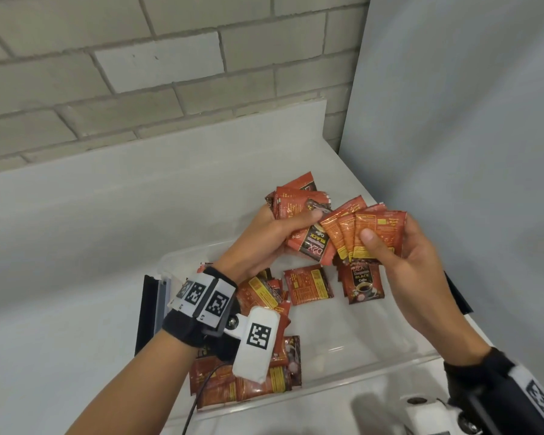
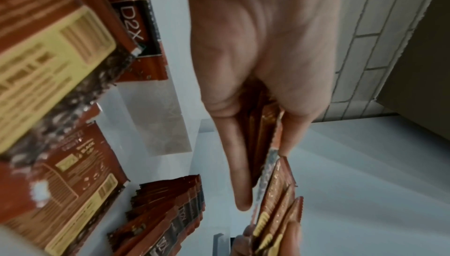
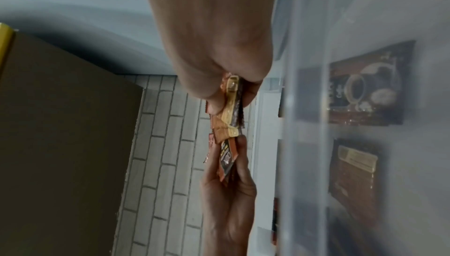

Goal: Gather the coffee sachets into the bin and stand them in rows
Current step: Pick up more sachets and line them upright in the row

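Both grips, left hand [image 1: 258, 243] and right hand [image 1: 412, 259], clutch sachets [image 1: 368, 237].

**Two hands, two handfuls of sachets, one bin**

One clear plastic bin [image 1: 374, 368] sits on the white counter. Two hands are in view, the left hand [image 1: 258, 243] and the right hand [image 1: 415, 277], and each grips its own bunch of coffee sachets: a crumpled stack in the left [image 1: 299, 205], too overlapped to count, and a fan in the right [image 1: 365, 237] with at least four showing edges. On the bin floor, two sachets lie singly, one back-up [image 1: 308, 285] and one face-up [image 1: 363, 285]. One heap of sachets [image 1: 264, 381] lies partly hidden under the left wrist; its number cannot be told.
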`<state>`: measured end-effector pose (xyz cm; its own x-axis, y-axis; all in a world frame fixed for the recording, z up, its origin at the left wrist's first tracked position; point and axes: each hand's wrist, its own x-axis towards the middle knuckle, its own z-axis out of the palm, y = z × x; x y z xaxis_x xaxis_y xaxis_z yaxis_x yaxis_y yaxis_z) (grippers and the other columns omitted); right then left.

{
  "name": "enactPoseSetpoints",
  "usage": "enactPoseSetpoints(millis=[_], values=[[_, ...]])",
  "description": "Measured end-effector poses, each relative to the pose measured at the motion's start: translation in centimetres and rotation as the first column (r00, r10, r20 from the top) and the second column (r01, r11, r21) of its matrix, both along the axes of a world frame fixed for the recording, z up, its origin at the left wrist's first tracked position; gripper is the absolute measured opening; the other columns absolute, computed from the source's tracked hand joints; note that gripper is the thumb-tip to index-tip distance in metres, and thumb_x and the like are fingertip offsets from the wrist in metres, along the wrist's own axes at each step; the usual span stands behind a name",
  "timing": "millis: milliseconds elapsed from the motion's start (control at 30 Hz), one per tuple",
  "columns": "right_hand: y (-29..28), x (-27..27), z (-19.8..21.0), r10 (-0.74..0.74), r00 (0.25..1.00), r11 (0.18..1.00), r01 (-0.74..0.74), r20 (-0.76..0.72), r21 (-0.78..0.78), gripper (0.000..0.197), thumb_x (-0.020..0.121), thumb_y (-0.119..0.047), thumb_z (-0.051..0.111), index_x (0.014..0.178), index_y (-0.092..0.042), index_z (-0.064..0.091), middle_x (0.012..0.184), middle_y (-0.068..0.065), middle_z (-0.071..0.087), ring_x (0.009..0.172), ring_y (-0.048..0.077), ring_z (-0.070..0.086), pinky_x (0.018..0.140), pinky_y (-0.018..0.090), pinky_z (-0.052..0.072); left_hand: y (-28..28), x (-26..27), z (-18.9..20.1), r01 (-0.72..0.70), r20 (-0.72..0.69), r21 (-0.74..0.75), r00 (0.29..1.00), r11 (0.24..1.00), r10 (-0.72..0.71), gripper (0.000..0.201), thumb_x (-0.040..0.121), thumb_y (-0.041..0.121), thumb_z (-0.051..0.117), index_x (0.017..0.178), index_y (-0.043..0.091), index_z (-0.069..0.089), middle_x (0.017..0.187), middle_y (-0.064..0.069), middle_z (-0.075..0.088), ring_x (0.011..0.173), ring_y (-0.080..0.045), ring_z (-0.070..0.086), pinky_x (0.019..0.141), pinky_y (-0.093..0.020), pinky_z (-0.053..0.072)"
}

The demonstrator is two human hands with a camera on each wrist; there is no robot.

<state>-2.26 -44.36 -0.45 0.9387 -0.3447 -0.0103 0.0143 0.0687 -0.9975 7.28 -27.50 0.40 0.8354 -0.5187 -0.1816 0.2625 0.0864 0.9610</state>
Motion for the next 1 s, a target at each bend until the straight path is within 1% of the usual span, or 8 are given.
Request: enactPoseSetpoints(millis=[100,267,433,600,700,833,933,1000], values=[[0.00,0.08,0.34,0.006,0.999,0.996,-0.003,-0.039,0.092,0.040,0.076,-0.028,0.065,0.114,-0.015,0.060,0.095,-0.004,0.074,0.085,0.006,0.071,0.062,0.011,0.051,-0.13,-0.18,-0.14,-0.031,0.029,0.002,0.999,1.000,0.031,0.037,0.074,0.027,0.070,0.108,0.015,0.062,0.104,-0.007,0.073,0.097,-0.026,0.070,0.086,-0.039,0.056],[0.10,0.07,0.47,0.064,0.994,0.992,-0.055,-0.084,0.114,0.031,0.073,-0.028,0.066,0.102,-0.018,0.068,0.092,-0.005,0.076,0.084,0.007,0.072,0.062,0.012,0.052,-0.46,-0.40,-0.29,-0.045,0.009,-0.063,0.999,0.997,0.045,0.040,0.070,0.023,0.070,0.108,0.015,0.061,0.099,-0.001,0.074,0.096,-0.021,0.070,0.080,-0.034,0.058],[0.07,-0.06,0.23,0.138,0.983,0.982,-0.119,-0.123,0.149,0.034,0.076,-0.032,0.066,0.108,-0.020,0.069,0.101,0.000,0.075,0.093,0.014,0.071,0.077,0.028,0.052,-0.83,-0.82,-0.26,0.013,-0.012,-0.095,1.000,0.995,-0.014,0.044,0.071,0.021,0.069,0.113,0.016,0.059,0.103,-0.002,0.072,0.100,-0.021,0.069,0.077,-0.033,0.059],[-0.09,0.17,0.38,0.091,0.991,0.979,-0.072,-0.095,0.193,0.036,0.078,-0.031,0.064,0.112,-0.019,0.064,0.099,-0.001,0.075,0.091,0.012,0.072,0.065,0.017,0.054,-0.89,-0.62,0.38,-0.025,-0.164,-0.197,0.986,0.980,-0.007,0.038,0.086,0.030,0.055,0.121,0.015,0.052,0.108,-0.006,0.071,0.099,-0.022,0.069,0.076,-0.036,0.060],[0.03,0.12,0.53,0.060,0.996,0.981,-0.046,-0.066,0.188,0.034,0.077,-0.032,0.064,0.109,-0.022,0.063,0.096,-0.004,0.075,0.089,0.010,0.072,0.063,0.014,0.053,-0.71,-0.43,0.16,-0.055,-0.120,-0.140,0.992,0.989,0.038,0.031,0.093,0.028,0.053,0.121,0.015,0.055,0.112,-0.008,0.071,0.100,-0.026,0.069,0.078,-0.039,0.060],[0.28,-0.01,0.45,0.052,0.998,0.994,-0.050,-0.026,0.101,0.036,0.078,-0.032,0.065,0.113,-0.025,0.060,0.099,-0.006,0.074,0.091,0.008,0.071,0.066,0.014,0.054,-0.36,-0.70,0.06,0.007,0.035,0.003,0.999,1.000,-0.007,0.035,0.083,0.040,0.059,0.108,0.016,0.059,0.104,-0.013,0.072,0.088,-0.035,0.071,0.072,-0.040,0.061],[0.31,-0.06,0.32,0.083,0.996,0.996,-0.082,-0.024,0.040,0.034,0.078,-0.033,0.066,0.110,-0.027,0.061,0.101,-0.008,0.073,0.093,0.007,0.070,0.069,0.016,0.054,-0.18,-0.92,0.27,0.071,0.039,0.068,0.997,0.995,-0.074,0.045,0.078,0.047,0.060,0.107,0.013,0.060,0.098,-0.016,0.073,0.082,-0.038,0.071,0.067,-0.040,0.061],[0.28,-0.10,0.28,0.096,0.995,0.995,-0.095,-0.018,0.019,0.030,0.078,-0.032,0.066,0.108,-0.028,0.062,0.099,-0.010,0.074,0.092,0.006,0.070,0.069,0.014,0.053,-0.10,-0.88,0.57,0.129,-0.004,0.060,0.992,0.990,-0.129,0.048,0.080,0.048,0.059,0.112,0.013,0.060,0.101,-0.017,0.072,0.085,-0.038,0.071,0.067,-0.037,0.061]])
